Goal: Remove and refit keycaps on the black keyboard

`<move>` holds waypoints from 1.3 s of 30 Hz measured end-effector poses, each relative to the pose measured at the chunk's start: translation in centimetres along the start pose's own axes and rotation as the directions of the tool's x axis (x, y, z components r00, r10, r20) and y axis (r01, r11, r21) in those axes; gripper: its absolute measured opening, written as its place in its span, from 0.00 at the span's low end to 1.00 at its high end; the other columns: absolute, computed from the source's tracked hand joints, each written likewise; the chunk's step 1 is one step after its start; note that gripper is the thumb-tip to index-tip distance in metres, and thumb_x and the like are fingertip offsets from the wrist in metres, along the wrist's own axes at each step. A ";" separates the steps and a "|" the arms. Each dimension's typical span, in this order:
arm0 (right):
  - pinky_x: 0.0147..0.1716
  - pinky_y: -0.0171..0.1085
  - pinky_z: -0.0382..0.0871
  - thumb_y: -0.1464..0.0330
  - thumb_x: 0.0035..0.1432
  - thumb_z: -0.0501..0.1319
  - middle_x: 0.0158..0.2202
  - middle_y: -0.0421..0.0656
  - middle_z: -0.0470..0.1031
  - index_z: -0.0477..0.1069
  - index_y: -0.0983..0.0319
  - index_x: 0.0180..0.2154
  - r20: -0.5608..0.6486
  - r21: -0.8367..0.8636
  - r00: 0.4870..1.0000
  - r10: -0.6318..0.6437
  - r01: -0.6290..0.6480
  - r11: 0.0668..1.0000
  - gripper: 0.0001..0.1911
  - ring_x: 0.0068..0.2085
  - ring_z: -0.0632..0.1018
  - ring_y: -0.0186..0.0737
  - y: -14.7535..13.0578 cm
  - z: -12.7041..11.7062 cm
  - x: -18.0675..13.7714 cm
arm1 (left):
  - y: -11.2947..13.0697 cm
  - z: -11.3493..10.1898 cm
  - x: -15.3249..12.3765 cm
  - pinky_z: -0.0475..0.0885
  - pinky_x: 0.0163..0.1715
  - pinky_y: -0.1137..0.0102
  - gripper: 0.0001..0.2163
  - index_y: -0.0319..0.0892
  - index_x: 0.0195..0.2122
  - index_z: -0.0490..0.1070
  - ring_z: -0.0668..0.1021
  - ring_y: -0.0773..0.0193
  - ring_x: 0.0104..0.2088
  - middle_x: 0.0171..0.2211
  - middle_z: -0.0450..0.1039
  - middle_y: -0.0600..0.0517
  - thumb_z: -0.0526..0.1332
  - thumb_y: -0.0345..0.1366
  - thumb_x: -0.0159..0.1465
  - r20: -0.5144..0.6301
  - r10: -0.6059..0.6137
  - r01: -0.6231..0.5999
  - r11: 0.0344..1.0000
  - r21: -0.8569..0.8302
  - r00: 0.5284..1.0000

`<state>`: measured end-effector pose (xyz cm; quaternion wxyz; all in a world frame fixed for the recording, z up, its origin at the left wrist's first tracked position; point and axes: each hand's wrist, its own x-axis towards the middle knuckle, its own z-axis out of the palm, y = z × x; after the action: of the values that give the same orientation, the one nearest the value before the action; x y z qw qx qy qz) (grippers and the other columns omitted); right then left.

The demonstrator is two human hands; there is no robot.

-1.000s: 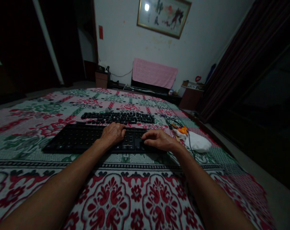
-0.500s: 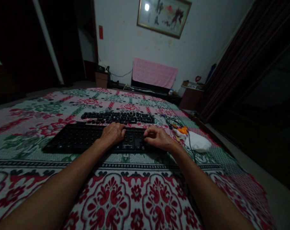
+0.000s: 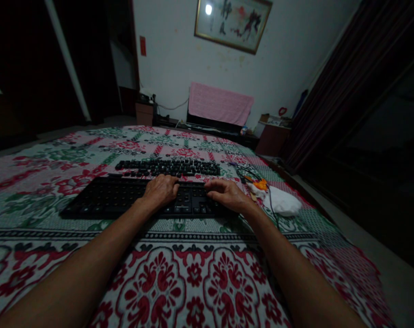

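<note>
A black keyboard (image 3: 104,197) lies on the patterned bed cover, close in front of me. My left hand (image 3: 160,191) rests on its middle keys, fingers bent, tips on the keys, holding nothing. Just to the right, my right hand (image 3: 227,194) rests on the keyboard's right end with its fingers lightly bent and pointing left over the keys, also holding nothing. A second black keyboard (image 3: 169,167) lies parallel just behind the first, untouched.
A red, green and white floral bed cover (image 3: 179,278) spans the bed. A white cloth bundle (image 3: 282,201) with an orange item (image 3: 261,185) and a dark cable (image 3: 244,173) lies at the right edge. Beyond stands a pink-draped unit (image 3: 220,105) against the wall.
My right hand has slid a little away from me and to the right over the near keyboard's right end. The left hand has stayed in place.
</note>
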<state>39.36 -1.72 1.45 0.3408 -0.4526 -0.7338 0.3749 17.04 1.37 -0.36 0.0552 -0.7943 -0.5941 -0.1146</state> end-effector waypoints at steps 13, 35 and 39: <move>0.24 0.29 0.61 0.64 0.44 0.61 0.25 0.37 0.69 0.69 0.64 0.35 -0.175 -0.047 0.984 0.030 -0.038 0.998 0.14 0.24 0.68 0.28 0.3 -0.6 0.0 | 0.1 -0.1 0.0 0.67 0.38 0.66 0.18 0.48 0.47 0.68 0.72 0.58 0.42 0.42 0.72 0.50 0.45 0.42 0.60 -0.003 0.000 0.000 1.000 0.002 1.000; 0.37 0.35 0.66 0.73 0.45 0.59 0.35 0.41 0.72 0.71 0.62 0.37 -0.053 -0.407 0.981 -0.186 0.149 0.901 0.13 0.35 0.72 0.34 1.6 -0.3 0.1 | -0.1 0.2 0.1 0.67 0.38 0.65 0.19 0.48 0.47 0.68 0.72 0.57 0.42 0.41 0.73 0.49 0.44 0.42 0.60 -0.009 0.001 -0.001 1.000 0.002 1.000; 0.33 0.33 0.66 0.71 0.45 0.60 0.32 0.40 0.72 0.71 0.63 0.36 0.014 -0.309 0.996 -0.093 0.093 0.946 0.12 0.32 0.73 0.33 0.7 -0.2 -0.1 | -0.1 0.3 0.2 0.67 0.38 0.65 0.19 0.48 0.47 0.68 0.72 0.56 0.42 0.41 0.73 0.49 0.45 0.42 0.60 -0.014 0.008 -0.008 1.000 0.001 1.000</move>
<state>39.88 -1.54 0.91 0.2831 -0.4655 -0.8039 0.2386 17.00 1.65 -0.63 0.0601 -0.7959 -0.5904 -0.1195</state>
